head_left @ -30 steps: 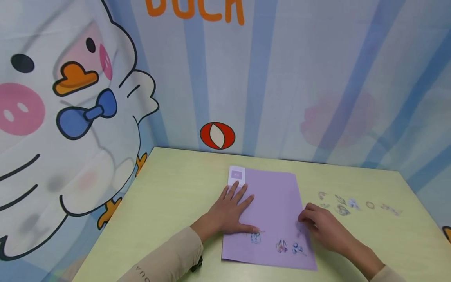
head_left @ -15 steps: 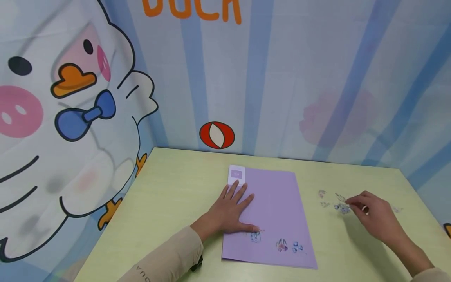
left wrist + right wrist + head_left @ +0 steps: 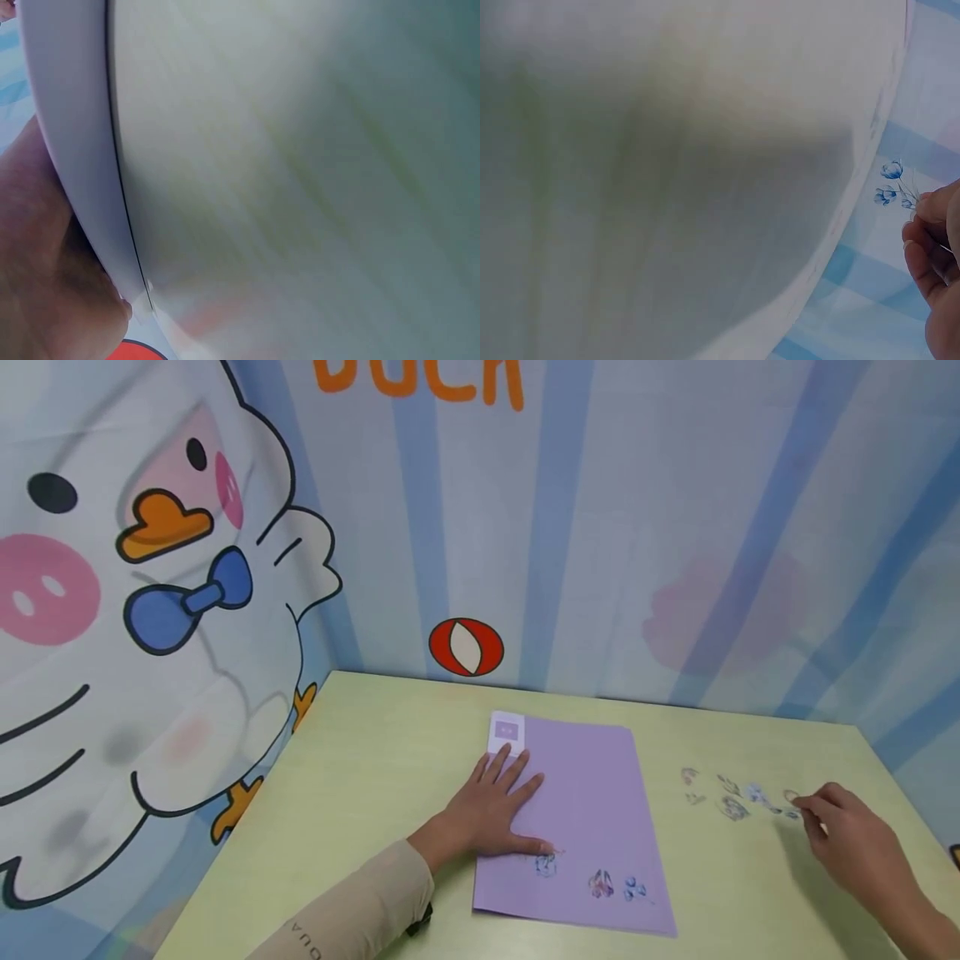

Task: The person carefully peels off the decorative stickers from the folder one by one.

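My left hand (image 3: 491,814) lies flat with spread fingers on a purple sheet of paper (image 3: 577,793). Its thumb rests at a blue flower sticker (image 3: 546,865) near the sheet's lower part. To the right of that are a reddish flower sticker (image 3: 601,884) and another blue flower sticker (image 3: 635,888). Over the right side of the table, my right hand (image 3: 851,831) pinches a clear sticker with blue flowers (image 3: 891,171) by its stem end between thumb and fingertips. In the head view that sticker overlaps the stickers on the table and is partly hard to make out.
Several small clear stickers, among them a leafy one (image 3: 733,808), a blue one (image 3: 756,793) and a pinkish one (image 3: 688,777), lie on the pale yellow table (image 3: 390,735) right of the sheet. A white label (image 3: 507,729) marks the sheet's top left corner. Behind hangs a printed cloth (image 3: 480,527).
My right hand has moved from the sheet's right edge out over the loose stickers and farther right, carrying the blue flower sticker. The left hand has stayed in place.
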Tool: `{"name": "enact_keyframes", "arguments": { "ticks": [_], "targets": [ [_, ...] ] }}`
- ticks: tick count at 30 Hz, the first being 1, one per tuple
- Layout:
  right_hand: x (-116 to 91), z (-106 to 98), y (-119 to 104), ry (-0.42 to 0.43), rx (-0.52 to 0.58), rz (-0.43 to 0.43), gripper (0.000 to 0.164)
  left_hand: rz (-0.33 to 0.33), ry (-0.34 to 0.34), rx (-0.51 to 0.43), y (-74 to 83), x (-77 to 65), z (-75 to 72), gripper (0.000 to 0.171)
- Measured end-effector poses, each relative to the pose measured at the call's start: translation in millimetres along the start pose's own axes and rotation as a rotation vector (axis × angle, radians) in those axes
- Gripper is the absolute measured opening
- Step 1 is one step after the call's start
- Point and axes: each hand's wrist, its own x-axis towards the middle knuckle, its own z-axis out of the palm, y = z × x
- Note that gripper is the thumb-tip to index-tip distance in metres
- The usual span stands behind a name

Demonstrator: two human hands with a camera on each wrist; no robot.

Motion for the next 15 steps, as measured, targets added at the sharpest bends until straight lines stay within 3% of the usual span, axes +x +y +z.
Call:
{"name": "enact_keyframes", "arguments": {
  "ticks": [8, 15],
  "targets": [
    [-10.4, 7.2, -0.8, -0.081, -0.042, -0.116, 0.020, 0.001, 0.005, 0.008, -0.3, 1.0, 1.1, 0.109],
    [-6.6, 1.7, -2.3, -0.345, 0.017, -0.022, 0.011, 0.000, 0.011, 0.011, -0.3, 1.6, 4.5, 0.110]
  ]
}}
